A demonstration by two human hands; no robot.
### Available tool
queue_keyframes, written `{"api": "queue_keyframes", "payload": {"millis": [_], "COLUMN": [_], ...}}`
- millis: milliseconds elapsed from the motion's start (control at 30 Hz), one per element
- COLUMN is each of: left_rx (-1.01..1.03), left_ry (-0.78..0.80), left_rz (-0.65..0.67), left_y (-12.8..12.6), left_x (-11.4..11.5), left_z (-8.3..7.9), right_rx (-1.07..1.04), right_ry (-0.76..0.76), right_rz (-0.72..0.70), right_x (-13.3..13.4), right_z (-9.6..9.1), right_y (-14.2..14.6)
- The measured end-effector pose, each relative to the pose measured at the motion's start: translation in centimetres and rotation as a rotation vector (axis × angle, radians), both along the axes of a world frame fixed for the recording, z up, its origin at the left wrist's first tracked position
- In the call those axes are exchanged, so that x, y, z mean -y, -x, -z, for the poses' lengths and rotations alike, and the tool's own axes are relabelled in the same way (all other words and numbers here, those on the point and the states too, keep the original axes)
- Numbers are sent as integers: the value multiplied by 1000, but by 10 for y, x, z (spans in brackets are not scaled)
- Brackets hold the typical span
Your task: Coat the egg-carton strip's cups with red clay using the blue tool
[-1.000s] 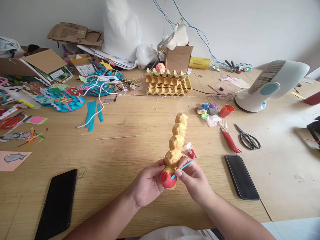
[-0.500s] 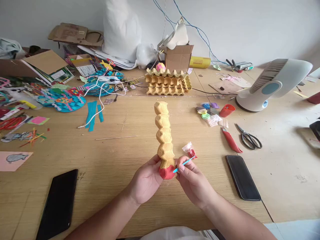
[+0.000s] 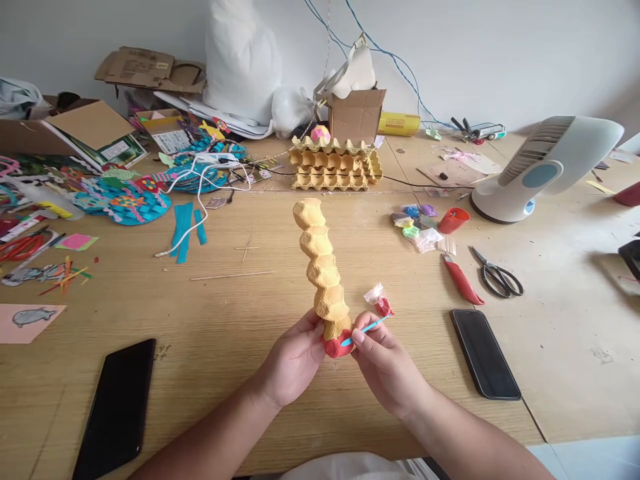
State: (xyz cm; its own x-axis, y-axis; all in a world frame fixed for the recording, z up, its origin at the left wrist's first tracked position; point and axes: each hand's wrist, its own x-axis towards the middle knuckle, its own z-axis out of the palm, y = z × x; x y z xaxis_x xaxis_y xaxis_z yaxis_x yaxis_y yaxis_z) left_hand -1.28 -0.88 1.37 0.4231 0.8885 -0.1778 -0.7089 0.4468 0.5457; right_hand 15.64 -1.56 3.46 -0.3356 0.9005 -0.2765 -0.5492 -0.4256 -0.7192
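Observation:
My left hand is closed on the near end of a yellow egg carton strip, a row of several bumps pointing away from me. Red clay covers the bump nearest me. Between the thumb and fingers of my right hand is a thin blue modelling tool, its flat tip touching the red clay. Some right fingertips are hidden beside the strip. Just beyond my right hand lies an opened clear wrapper with more red clay.
Two black phones flank my arms. To the right are scissors, a red-handled knife, a red cup, clay packets and a fan. Stacked egg trays stand behind; paper crafts lie left.
The strip's far end has swung left and the strip now leans. The red-covered end has tilted, and the blue tool's tip has moved slightly left over the clay.

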Motion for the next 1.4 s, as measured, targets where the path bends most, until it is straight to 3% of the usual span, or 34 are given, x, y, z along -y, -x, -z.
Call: {"api": "queue_keyframes", "payload": {"millis": [1400], "left_rx": [-32], "left_ry": [14], "left_rz": [8], "left_y": [1], "left_x": [2], "left_z": [-1], "right_rx": [91], "right_ry": [-142], "right_rz": [38], "right_x": [-3], "right_z": [2], "right_y": [-4]}}
